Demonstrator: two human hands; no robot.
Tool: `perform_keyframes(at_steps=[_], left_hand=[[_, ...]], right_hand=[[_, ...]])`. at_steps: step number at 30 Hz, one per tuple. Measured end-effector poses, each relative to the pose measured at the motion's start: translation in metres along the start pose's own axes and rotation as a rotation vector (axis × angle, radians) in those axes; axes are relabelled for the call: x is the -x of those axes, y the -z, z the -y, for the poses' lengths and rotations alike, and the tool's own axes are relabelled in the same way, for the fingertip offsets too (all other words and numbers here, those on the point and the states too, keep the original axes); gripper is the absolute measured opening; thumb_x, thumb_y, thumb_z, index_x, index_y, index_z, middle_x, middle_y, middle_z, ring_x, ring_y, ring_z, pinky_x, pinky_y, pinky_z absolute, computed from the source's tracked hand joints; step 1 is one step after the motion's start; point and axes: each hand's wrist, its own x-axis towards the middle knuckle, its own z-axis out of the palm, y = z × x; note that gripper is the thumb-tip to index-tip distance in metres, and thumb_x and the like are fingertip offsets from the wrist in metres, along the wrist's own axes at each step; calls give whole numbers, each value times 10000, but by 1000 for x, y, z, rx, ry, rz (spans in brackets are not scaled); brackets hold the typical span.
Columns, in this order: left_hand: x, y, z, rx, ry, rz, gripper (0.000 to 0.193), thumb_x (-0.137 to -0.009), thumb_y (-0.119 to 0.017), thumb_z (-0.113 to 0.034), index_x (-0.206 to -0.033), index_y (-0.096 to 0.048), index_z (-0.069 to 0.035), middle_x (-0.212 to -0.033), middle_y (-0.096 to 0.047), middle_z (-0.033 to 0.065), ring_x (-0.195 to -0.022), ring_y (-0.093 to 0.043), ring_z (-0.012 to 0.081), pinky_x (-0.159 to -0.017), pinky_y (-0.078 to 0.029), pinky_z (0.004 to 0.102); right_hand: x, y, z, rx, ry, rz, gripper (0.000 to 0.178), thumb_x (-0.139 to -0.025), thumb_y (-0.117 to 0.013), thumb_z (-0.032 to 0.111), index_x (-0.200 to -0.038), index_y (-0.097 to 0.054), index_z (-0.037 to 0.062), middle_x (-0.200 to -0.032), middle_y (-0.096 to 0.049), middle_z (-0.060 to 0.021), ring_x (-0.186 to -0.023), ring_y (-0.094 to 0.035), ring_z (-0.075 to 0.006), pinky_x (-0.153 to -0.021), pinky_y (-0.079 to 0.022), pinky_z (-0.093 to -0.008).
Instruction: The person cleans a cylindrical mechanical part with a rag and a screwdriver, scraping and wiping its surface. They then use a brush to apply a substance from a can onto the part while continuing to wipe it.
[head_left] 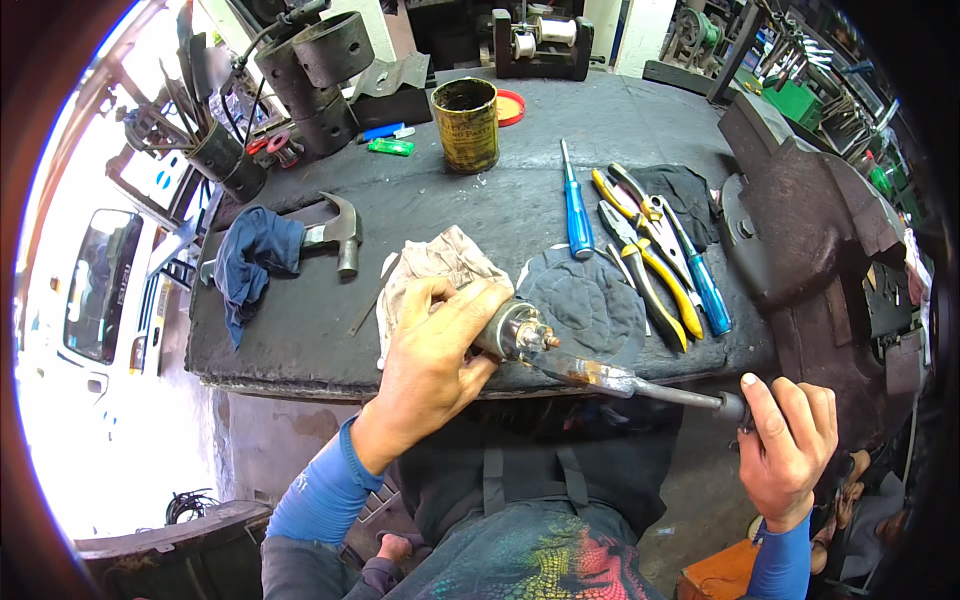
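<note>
My left hand [428, 350] is closed round a metal cylinder with a copper-coloured threaded stud on its end, which looks like a starter solenoid [513, 334]. It is held above the front edge of the bench, stud pointing right. In my right hand [790, 440] is the dark handle of a soldering iron [680, 394], its fingers wrapped over the grip. The iron's broad, stained head lies close to the solenoid's end; whether they touch I cannot tell. Beneath the left hand is a crumpled beige cloth [440, 262], and a dark round cloth pad [583, 305] lies behind the iron.
Pliers [655, 270] and blue-handled screwdrivers [578, 215] lie right of the pad. A bulky vise [810, 230] stands at the right. A claw hammer [343, 232] and blue rag [258, 250] are left. Behind stand a yellow tin [467, 130] and a spool holder [543, 45].
</note>
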Motion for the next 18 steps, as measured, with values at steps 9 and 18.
perform_keyframes(at_steps=[9, 18], left_hand=[[-5, 2, 1, 20, -11, 33, 708, -657, -868, -61, -1328, -641, -75, -1260, -694, 97, -1058, -556, 368, -981, -467, 441], [-6, 3, 3, -6, -18, 41, 747, -620, -856, -43, -1334, -642, -87, -1259, -699, 93, -1068, -556, 370, -987, -466, 440]], right_hand=[[3, -4, -1, -21, -46, 14, 563, -590, -773, -47, -1144, -770, 56, -926, -635, -103, -806, -576, -272, -712, -463, -402], [3, -1, 0, -9, -26, 19, 659, -506, -737, -76, -1157, -751, 31, -940, -644, -122, -831, -584, -306, -720, -483, -412]])
